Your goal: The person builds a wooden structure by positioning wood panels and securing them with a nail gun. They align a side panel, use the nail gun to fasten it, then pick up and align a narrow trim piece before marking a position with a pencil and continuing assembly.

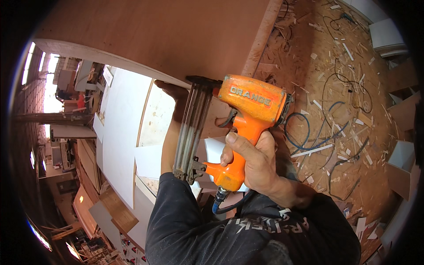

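My right hand is closed around the grip of an orange pneumatic nail gun, its index finger at the trigger. The gun's long metal magazine points toward my left, and its dark nose meets the near edge of a brown wooden panel. An air hose with a metal coupling runs from the base of the grip. Behind the magazine, my left hand is in shadow at the panel's pale near edge. One digit stretches out along that edge; the other fingers are hidden.
White sheets lie below the panel on the left. Wood scraps and offcuts litter the brown floor on the right, where a blue hose lies in loops. Stacked boards stand at the far right. Offcut boards lie at the lower left.
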`<state>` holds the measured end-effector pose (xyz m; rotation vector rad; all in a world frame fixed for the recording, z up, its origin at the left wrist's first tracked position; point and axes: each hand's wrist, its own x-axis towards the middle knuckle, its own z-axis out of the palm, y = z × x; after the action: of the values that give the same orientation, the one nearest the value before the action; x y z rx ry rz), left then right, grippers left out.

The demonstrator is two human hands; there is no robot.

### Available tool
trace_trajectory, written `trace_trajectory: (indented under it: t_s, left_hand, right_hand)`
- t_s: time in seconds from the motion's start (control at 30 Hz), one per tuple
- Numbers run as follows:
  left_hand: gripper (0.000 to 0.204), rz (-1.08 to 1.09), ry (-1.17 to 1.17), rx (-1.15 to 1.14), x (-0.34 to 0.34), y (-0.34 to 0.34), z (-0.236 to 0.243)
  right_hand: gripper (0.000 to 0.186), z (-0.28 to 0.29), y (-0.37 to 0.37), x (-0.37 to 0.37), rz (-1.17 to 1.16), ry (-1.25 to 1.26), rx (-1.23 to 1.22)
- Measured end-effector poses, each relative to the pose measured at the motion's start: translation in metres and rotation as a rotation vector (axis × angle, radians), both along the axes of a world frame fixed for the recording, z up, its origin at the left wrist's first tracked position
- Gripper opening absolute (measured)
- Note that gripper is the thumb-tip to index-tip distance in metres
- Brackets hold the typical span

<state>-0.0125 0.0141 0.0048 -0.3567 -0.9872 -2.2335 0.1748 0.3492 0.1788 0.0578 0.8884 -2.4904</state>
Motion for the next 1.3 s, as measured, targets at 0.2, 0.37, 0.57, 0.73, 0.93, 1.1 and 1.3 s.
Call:
trace_trajectory:
  t_s: [0.2,0.37,0.57,0.73,0.93,1.1,1.3]
  left_hand:
    - [0.079,-0.06,-0.019,0.04,0.004,-0.004,-0.002]
    - [0.072,-0.039,-0.036,0.033,0.004,-0.005,-0.002]
    - [0.066,0.012,-0.06,0.005,0.004,-0.004,0.0]
    - [0.062,0.07,-0.085,-0.025,0.004,-0.004,0.004]
    - [0.06,0.227,-0.16,-0.106,0.003,0.001,0.008]
    - [0.061,0.758,-0.453,-0.35,0.015,0.0,0.005]
    - [0.058,0.624,-0.558,-0.332,0.026,0.008,0.045]
  right_hand:
    - [0.022,-0.006,-0.001,0.001,-0.013,-0.01,0.006]
    - [0.017,0.001,-0.002,0.004,-0.047,-0.061,-0.003]
    - [0.017,-0.002,-0.002,0.002,-0.025,-0.019,0.04]
    - [0.017,-0.01,-0.004,0.005,-0.035,-0.058,-0.016]
    - [0.018,-0.013,0.001,0.002,-0.022,-0.037,0.019]
    - [0.025,-0.015,0.015,0.007,-0.039,-0.126,0.027]
    - [0.033,-0.044,0.057,0.0,-0.175,-0.19,-0.01]
